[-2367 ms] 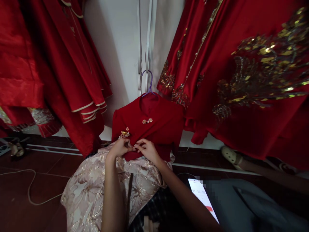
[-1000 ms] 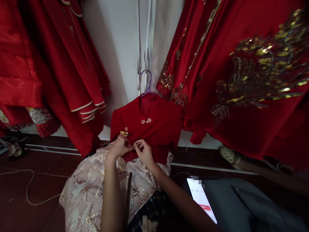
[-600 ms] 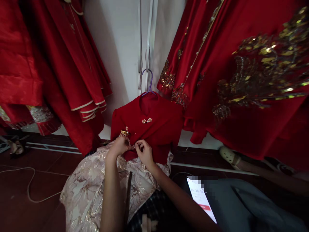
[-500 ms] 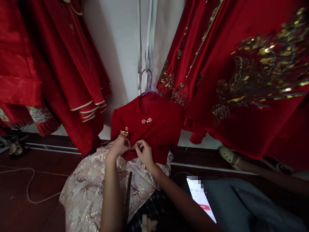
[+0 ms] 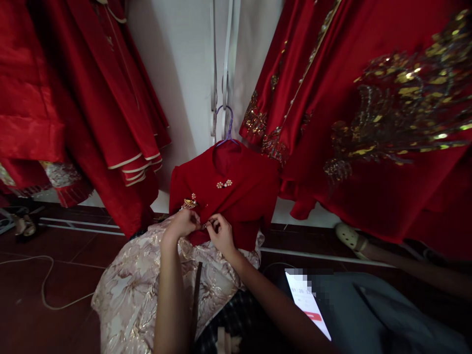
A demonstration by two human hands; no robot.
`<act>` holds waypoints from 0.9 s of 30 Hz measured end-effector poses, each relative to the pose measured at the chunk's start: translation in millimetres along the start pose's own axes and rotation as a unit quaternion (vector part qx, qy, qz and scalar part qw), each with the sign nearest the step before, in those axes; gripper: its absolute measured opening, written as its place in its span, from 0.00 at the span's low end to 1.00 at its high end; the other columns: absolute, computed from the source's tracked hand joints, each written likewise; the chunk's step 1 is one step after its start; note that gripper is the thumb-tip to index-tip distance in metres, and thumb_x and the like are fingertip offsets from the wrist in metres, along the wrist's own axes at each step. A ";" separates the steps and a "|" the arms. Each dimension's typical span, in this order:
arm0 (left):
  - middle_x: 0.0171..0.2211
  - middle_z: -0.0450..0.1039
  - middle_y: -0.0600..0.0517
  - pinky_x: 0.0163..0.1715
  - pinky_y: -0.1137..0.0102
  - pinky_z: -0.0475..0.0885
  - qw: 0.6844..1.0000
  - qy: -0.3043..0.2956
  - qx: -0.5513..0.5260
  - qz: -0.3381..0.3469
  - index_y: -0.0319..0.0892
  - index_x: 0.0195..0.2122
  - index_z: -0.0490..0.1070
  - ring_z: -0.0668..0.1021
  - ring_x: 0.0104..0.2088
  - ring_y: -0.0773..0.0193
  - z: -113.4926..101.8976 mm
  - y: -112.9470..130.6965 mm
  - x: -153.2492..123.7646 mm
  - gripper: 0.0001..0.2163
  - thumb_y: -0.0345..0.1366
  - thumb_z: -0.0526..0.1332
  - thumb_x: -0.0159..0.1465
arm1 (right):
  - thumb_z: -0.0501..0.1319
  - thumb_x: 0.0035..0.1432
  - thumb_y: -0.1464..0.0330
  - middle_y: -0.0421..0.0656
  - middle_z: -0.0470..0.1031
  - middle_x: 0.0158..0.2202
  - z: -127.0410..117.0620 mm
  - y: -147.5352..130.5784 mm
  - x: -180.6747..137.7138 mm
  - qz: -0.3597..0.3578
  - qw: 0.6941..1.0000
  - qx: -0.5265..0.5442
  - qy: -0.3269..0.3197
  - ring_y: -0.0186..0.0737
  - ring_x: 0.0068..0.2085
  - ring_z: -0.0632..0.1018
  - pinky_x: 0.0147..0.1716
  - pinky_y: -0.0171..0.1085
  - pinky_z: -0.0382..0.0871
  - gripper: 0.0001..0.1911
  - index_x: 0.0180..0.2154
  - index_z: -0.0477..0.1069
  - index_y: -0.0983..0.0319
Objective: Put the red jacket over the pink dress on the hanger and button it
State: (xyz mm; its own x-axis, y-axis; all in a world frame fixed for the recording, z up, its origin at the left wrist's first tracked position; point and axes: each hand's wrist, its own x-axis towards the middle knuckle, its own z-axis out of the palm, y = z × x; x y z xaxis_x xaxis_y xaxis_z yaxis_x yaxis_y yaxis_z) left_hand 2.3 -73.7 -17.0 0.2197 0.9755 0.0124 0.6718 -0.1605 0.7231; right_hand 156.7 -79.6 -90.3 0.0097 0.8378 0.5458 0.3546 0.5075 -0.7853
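Near the bottom edge of the red top (image 5: 249,209), a tiny shiny bit (image 5: 204,226) is pinched by the left hand (image 5: 184,223) on one side and the right hand (image 5: 221,234) on the other, both about as near, its long way too small to be told.

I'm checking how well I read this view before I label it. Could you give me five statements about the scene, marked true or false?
1. A purple hanger shows at the neck of the red top. True.
2. The two hands are spread wide apart. False: the left hand and right hand are close together, fingertips at a small item too small to identify.
3. A pearly flower ornament is above both hands in the picture. True.
4. Directly below the red top is plain black cloth. False: it is pale floral fabric.
5. A lit phone shows right of both hands in the picture. True.
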 end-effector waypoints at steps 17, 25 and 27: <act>0.23 0.75 0.52 0.27 0.74 0.66 0.999 0.012 0.034 -0.013 0.40 0.25 0.68 0.76 0.27 0.64 -0.4 3.3 -1.1 0.05 0.29 0.62 0.45 | 0.57 0.48 0.72 0.39 0.72 0.28 1.5 1.0 -1.1 -0.001 1.000 0.003 -0.008 0.33 0.27 0.71 0.30 0.32 0.64 0.07 0.33 0.66 0.61; 0.22 0.71 0.56 0.27 0.75 0.64 0.998 0.019 0.047 0.034 0.41 0.23 0.66 0.73 0.25 0.67 -2.3 9.2 -0.8 0.04 0.27 0.60 0.46 | 0.56 0.48 0.71 0.38 0.71 0.28 0.2 -0.4 0.7 -0.002 1.000 0.002 -0.001 0.32 0.26 0.70 0.28 0.31 0.64 0.07 0.33 0.66 0.61; 0.22 0.71 0.56 0.27 0.75 0.63 0.998 0.024 0.040 0.042 0.41 0.23 0.66 0.73 0.25 0.68 -1.7 8.8 0.3 0.04 0.26 0.59 0.46 | 0.56 0.47 0.71 0.38 0.71 0.27 -0.3 -0.9 0.8 -0.001 1.000 0.004 0.002 0.32 0.26 0.70 0.28 0.31 0.63 0.07 0.33 0.66 0.61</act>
State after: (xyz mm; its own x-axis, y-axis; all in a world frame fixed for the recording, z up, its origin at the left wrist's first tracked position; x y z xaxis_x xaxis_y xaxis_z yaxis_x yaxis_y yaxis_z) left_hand 7.0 -74.6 -9.5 0.2442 0.9640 0.1051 0.7074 -0.2513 0.6606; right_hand 156.7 -79.4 -89.0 0.0119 0.8358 0.5489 0.3480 0.5111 -0.7859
